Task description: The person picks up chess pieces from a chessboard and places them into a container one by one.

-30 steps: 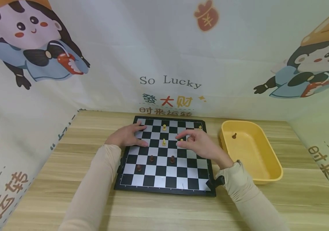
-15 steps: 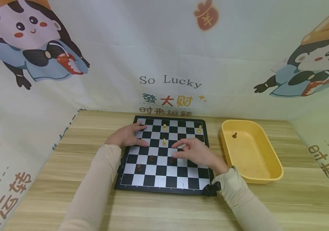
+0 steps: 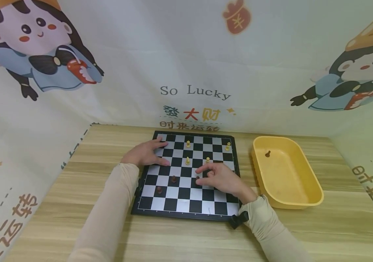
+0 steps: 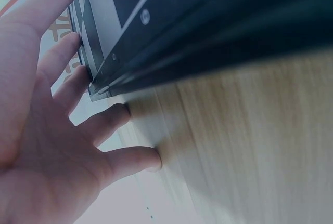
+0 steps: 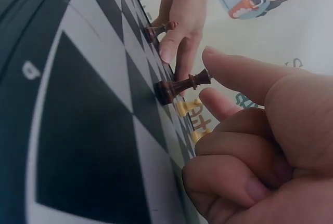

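Observation:
A black-and-white chessboard (image 3: 183, 204) lies on the table. My right hand (image 3: 222, 178) reaches over its right half, thumb and index finger apart around the crown of a dark brown chess queen (image 5: 177, 86). The queen stands upright on its square; whether a fingertip touches it I cannot tell. The other fingers of that hand are curled into the palm. My left hand (image 3: 143, 153) rests spread at the board's left edge, some fingers on the board and others down by the wooden table (image 4: 250, 130).
Two more dark pieces, one (image 3: 173, 179) and another (image 3: 159, 189), stand to the left. Several yellow pieces, including one (image 3: 187, 161) near the middle, stand farther back. A yellow tray (image 3: 291, 207) at right holds one dark piece (image 3: 268, 154). A printed cloth (image 3: 134, 72) hangs behind.
My right hand has moved toward me, from beside a yellow piece to the dark queen. My left hand has stayed at the board's edge.

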`<state>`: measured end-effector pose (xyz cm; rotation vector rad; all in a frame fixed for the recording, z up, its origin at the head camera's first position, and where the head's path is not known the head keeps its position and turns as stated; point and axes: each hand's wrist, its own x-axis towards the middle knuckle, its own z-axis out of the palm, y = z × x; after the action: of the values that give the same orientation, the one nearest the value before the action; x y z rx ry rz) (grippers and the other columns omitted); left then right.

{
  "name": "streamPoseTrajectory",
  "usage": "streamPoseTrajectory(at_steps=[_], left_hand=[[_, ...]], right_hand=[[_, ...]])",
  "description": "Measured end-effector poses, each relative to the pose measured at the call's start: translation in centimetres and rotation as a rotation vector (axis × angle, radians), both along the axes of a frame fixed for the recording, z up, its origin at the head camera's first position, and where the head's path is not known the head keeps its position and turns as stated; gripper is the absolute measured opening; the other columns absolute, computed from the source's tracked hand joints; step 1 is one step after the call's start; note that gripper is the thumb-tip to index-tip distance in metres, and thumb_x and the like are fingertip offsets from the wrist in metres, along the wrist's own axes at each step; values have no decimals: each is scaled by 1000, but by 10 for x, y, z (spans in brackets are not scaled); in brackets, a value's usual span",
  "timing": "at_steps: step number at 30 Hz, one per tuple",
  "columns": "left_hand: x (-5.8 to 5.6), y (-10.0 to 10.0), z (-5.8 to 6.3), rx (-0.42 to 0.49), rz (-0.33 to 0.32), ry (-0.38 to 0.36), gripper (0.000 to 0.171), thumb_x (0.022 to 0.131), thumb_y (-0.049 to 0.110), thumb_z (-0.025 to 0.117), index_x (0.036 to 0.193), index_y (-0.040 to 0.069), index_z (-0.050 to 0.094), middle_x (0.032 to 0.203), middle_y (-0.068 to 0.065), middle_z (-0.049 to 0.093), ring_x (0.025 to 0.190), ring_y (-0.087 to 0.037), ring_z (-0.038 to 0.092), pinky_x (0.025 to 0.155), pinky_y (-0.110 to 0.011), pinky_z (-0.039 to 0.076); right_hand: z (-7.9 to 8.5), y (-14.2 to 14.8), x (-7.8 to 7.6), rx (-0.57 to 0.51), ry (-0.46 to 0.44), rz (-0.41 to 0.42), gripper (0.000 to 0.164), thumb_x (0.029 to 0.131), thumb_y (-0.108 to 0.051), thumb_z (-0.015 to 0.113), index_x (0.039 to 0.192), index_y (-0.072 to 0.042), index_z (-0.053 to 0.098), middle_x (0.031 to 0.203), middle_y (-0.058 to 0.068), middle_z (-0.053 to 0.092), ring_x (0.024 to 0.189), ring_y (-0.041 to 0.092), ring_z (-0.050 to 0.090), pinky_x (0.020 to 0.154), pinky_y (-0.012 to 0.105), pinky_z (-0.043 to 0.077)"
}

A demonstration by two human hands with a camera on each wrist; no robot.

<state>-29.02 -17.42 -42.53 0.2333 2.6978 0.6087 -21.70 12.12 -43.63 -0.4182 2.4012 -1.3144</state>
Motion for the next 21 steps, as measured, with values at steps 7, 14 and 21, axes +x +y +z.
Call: streamPoseTrajectory(at_steps=[7,14,21], left_hand=[[-1,0,-1,-1,5,-8,93,82,54,80,160,25,36,174,-3,11,161,-37,13,128,-58,22],[-2,0,1,11,-4,-3,94,82,53,81,160,24,36,174,-4,11,161,-37,13,128,-57,22],[-1,0,-1,19,-3,-9,95,82,53,81,160,24,36,174,-4,12,161,-36,13,128,-56,22]], right_hand=[[-5,1,1,-25,-16,-7,35,84,-27,84,116,-15,74,55,-5,37,51,12,33,52,23,26],[-8,-1,0,-13,0,3,32,81,-22,86,110,-14,76,56,-6,36,53,12,33,53,23,27],[-7,-4,3,23,-4,-3,29,82,-21,86,108,-15,77,56,-5,39,52,11,35,51,22,27]])
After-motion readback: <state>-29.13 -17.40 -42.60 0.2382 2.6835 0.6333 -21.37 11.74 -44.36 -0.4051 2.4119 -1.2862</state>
